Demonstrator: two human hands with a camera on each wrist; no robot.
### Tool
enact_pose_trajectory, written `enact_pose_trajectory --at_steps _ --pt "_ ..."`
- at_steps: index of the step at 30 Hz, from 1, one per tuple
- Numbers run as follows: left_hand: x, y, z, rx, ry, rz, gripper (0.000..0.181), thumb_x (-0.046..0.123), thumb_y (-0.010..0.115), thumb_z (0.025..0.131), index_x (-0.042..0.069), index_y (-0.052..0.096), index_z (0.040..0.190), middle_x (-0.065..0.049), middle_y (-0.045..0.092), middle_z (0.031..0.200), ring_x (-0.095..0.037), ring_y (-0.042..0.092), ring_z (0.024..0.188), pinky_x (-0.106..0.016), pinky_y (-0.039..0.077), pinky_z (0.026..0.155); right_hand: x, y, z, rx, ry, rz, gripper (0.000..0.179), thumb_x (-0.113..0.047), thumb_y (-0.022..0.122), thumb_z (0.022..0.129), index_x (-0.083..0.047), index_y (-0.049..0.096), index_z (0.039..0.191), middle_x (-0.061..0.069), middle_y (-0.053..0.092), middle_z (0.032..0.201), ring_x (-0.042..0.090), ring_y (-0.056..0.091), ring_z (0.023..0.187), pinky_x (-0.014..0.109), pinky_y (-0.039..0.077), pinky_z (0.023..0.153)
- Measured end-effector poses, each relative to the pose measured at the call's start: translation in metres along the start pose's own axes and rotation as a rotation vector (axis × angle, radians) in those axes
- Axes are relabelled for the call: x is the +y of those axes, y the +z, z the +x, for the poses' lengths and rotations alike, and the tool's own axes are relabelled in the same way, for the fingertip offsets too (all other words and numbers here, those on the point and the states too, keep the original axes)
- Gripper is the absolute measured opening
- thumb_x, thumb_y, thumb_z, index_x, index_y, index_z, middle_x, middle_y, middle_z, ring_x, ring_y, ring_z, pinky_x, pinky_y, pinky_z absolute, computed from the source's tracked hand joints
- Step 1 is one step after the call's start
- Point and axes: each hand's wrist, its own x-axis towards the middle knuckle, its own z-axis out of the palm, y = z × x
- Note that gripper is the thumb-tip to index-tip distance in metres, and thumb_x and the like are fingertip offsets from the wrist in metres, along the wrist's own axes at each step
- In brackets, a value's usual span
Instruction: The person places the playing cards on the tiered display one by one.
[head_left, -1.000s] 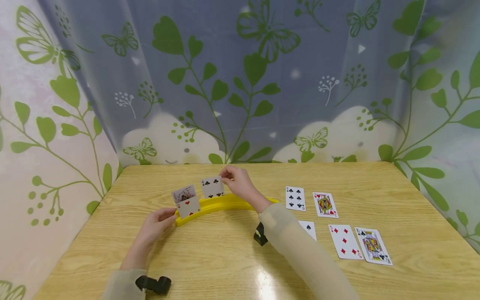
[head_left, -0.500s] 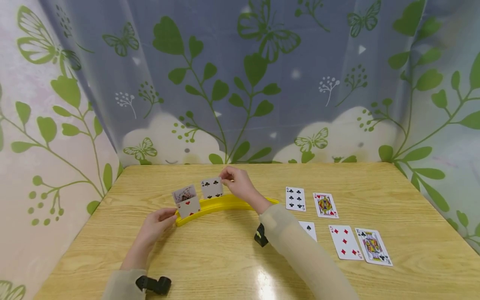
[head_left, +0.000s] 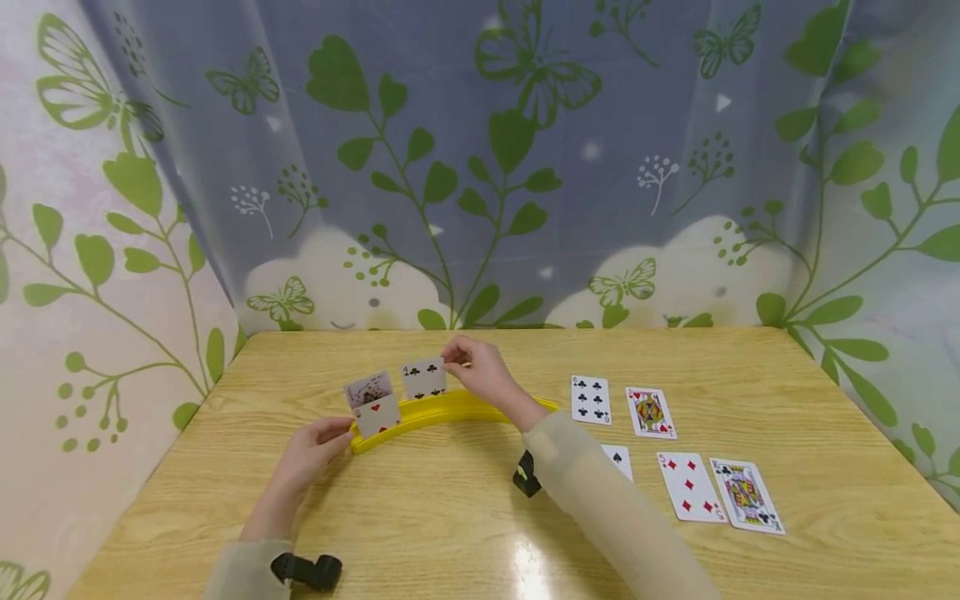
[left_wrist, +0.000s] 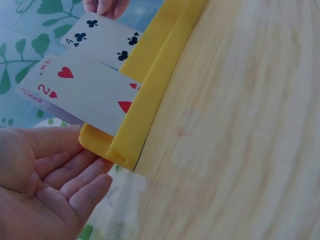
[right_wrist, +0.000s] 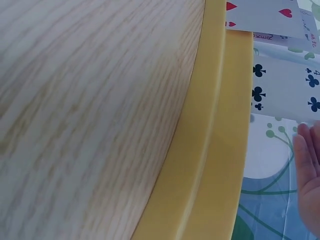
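Observation:
A curved yellow playing card holder (head_left: 457,407) stands on the table left of the middle. My left hand (head_left: 309,450) grips its left end, with thumb and fingers about the tip in the left wrist view. In the holder's left part, a two of hearts (head_left: 377,414) stands upright in front of a joker (head_left: 368,387). Behind the holder, my right hand (head_left: 483,371) pinches the four of clubs (head_left: 424,377) at its right edge. That card's lower edge is hidden behind the holder, so I cannot tell whether it sits in a slot.
On the right of the wooden table (head_left: 420,533) lie face-up cards: a six of clubs (head_left: 591,399), a jack of hearts (head_left: 651,412), a five of diamonds (head_left: 690,486) and a king of clubs (head_left: 747,495). My right sleeve partly covers a spade card (head_left: 619,457). A patterned curtain hangs behind.

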Motion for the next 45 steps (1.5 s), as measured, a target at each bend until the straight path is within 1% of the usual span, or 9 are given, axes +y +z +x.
enact_pose_trajectory --at_steps 11,15,19,27,32,38,41,43,45 --pt "-0.002 0.000 0.001 0.002 0.011 0.009 0.035 0.009 0.051 0.090 -0.009 0.048 0.119 -0.023 0.051 0.117 -0.028 0.049 0.104 -0.034 0.043 0.084 -0.004 -0.013 -0.008 -0.023 -0.011 0.011 0.014 -0.004 0.059 0.084 0.001 0.058 0.097 0.008 0.060 0.092 0.019 0.057 0.086 0.026 0.047 0.076" --pt "-0.003 0.000 0.002 0.004 0.008 0.011 0.034 0.009 0.051 0.090 -0.008 0.049 0.119 -0.023 0.051 0.117 -0.027 0.049 0.105 -0.034 0.043 0.084 -0.006 -0.021 -0.014 -0.037 -0.010 0.029 0.016 -0.005 0.059 0.084 0.003 0.058 0.098 0.008 0.060 0.093 0.020 0.056 0.088 0.026 0.046 0.077" --pt "-0.002 0.001 0.002 0.005 0.002 0.019 0.034 0.009 0.051 0.089 -0.007 0.049 0.119 -0.023 0.052 0.117 -0.028 0.049 0.105 -0.034 0.043 0.085 -0.009 -0.033 -0.024 -0.055 0.003 0.026 0.015 -0.006 0.059 0.084 0.000 0.059 0.097 0.007 0.060 0.093 0.019 0.056 0.090 0.026 0.046 0.077" --pt "-0.001 0.001 0.001 0.003 0.014 0.037 0.034 0.010 0.051 0.090 -0.008 0.049 0.119 -0.023 0.051 0.117 -0.030 0.048 0.107 -0.039 0.041 0.087 -0.008 -0.060 -0.047 -0.083 0.011 -0.011 0.012 -0.007 0.059 0.084 -0.004 0.060 0.096 0.006 0.060 0.093 0.019 0.055 0.089 0.027 0.047 0.076" --pt "0.001 0.001 0.000 0.006 0.008 0.039 0.035 0.009 0.050 0.090 -0.009 0.048 0.120 -0.024 0.051 0.118 -0.031 0.047 0.107 -0.039 0.040 0.088 -0.005 -0.079 -0.063 -0.079 0.022 -0.045 0.012 -0.009 0.059 0.085 -0.005 0.060 0.096 0.005 0.060 0.093 0.018 0.056 0.090 0.027 0.047 0.077" --pt "0.002 0.001 0.001 0.001 0.001 0.030 0.035 0.008 0.051 0.090 -0.009 0.048 0.119 -0.025 0.050 0.118 -0.031 0.048 0.107 -0.039 0.040 0.088 0.005 -0.101 -0.083 -0.059 0.018 -0.068 0.013 -0.007 0.059 0.084 -0.003 0.061 0.096 0.007 0.061 0.093 0.021 0.056 0.089 0.028 0.048 0.076" --pt "-0.001 0.001 0.002 0.000 0.016 0.017 0.035 0.010 0.053 0.089 -0.008 0.050 0.118 -0.024 0.052 0.116 -0.029 0.049 0.105 -0.038 0.041 0.087 0.012 -0.111 -0.094 -0.058 0.034 -0.086 0.014 -0.008 0.060 0.084 -0.002 0.060 0.097 0.008 0.061 0.094 0.021 0.057 0.090 0.029 0.047 0.077" --pt "-0.003 0.000 0.001 0.005 0.041 0.011 0.035 0.012 0.055 0.088 -0.008 0.052 0.115 -0.023 0.054 0.113 -0.026 0.052 0.101 -0.034 0.043 0.084 0.017 -0.117 -0.102 -0.063 0.047 -0.103 0.015 -0.009 0.059 0.085 -0.002 0.060 0.097 0.009 0.061 0.095 0.022 0.057 0.090 0.029 0.047 0.077" --pt "-0.003 0.000 0.001 0.006 0.040 0.010 0.035 0.012 0.055 0.087 -0.008 0.052 0.115 -0.023 0.054 0.113 -0.026 0.051 0.101 -0.035 0.043 0.084 0.020 -0.122 -0.110 -0.066 0.065 -0.117 0.015 -0.009 0.059 0.084 -0.003 0.060 0.098 0.008 0.060 0.095 0.022 0.056 0.091 0.029 0.047 0.078"
